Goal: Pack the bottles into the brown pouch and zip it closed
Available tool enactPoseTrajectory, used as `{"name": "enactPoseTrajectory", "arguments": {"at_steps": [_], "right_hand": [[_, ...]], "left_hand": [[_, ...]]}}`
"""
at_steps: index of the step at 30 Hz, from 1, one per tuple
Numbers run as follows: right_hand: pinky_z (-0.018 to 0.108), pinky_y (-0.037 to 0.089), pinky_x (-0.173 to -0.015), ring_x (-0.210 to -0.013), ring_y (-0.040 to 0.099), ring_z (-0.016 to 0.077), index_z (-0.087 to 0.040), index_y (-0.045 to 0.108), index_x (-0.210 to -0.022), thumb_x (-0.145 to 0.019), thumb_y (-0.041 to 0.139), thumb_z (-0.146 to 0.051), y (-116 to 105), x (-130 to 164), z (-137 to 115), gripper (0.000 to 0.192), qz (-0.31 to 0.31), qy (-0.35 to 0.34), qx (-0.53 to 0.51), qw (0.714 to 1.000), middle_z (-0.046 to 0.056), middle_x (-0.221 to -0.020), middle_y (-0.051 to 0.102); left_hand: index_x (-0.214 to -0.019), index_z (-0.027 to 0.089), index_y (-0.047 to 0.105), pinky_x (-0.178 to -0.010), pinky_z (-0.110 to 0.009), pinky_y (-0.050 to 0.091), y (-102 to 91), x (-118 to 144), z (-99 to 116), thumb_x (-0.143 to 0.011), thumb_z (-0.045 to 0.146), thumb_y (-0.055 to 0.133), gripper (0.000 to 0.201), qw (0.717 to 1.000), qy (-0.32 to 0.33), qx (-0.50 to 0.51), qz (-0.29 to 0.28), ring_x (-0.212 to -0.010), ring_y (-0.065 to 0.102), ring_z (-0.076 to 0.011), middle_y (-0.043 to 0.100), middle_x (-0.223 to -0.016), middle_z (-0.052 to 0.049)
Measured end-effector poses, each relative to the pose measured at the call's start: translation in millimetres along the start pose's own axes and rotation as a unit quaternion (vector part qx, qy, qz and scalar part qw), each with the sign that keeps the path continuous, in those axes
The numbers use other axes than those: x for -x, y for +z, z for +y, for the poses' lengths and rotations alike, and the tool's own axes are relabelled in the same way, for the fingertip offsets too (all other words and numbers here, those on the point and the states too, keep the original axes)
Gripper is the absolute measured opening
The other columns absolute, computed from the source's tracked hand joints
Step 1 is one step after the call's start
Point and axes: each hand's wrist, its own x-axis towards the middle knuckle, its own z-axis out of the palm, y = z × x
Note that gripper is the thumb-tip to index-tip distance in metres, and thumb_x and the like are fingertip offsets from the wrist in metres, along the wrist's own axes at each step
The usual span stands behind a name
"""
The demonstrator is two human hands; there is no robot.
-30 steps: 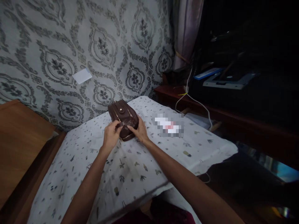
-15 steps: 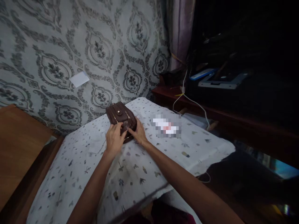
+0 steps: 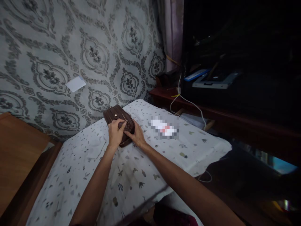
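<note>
Pouch (image 3: 117, 116), brown and ribbed, lies flat on a white patterned cloth (image 3: 131, 175) near its far edge, close to the papered wall (image 3: 70, 47). Left hand (image 3: 115, 133) rests on the pouch's near end, fingers curled and pinched at a zipper pull on top. Right hand (image 3: 137, 135) lies at the pouch's right side, fingers lightly bent and pressed against it, gripping nothing. A blurred-out item (image 3: 164, 127) sits on the cloth just right of the hands. White cable (image 3: 188, 102) hangs from a dark shelf (image 3: 211, 110).

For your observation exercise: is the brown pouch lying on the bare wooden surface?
No, the brown pouch lies on the patterned white cloth.
</note>
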Motion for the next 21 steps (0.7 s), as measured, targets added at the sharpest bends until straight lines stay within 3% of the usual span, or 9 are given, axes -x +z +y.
{"name": "enactPoseTrajectory", "arguments": {"at_steps": [17,21], "right_hand": [[0.052,0.030,-0.116,-0.137,0.042,0.0354,-0.009,0.030,-0.153,-0.081,0.064,-0.054,0,-1,-2,0.091,-0.018,0.023,-0.005,1.000,0.020,-0.150,0.043],[0.053,0.034,-0.113,-0.135,0.044,0.0356,-0.011,0.031,-0.152,-0.077,0.066,-0.047,2,-2,2,0.090,-0.006,0.009,-0.002,1.000,0.019,-0.147,0.046]], "left_hand": [[-0.087,0.023,0.069,-0.090,-0.039,0.040,1.9,10,4,-0.090,0.024,0.062,0.008,0.994,0.037,-0.075,-0.064,-0.089,0.063,-0.0227,0.071,-0.084,-0.002],[-0.086,0.022,0.068,-0.090,-0.041,0.038,5.0,18,7,-0.091,0.021,0.060,0.010,0.985,0.078,-0.120,-0.094,-0.091,0.062,-0.0236,0.072,-0.088,-0.004]]}}
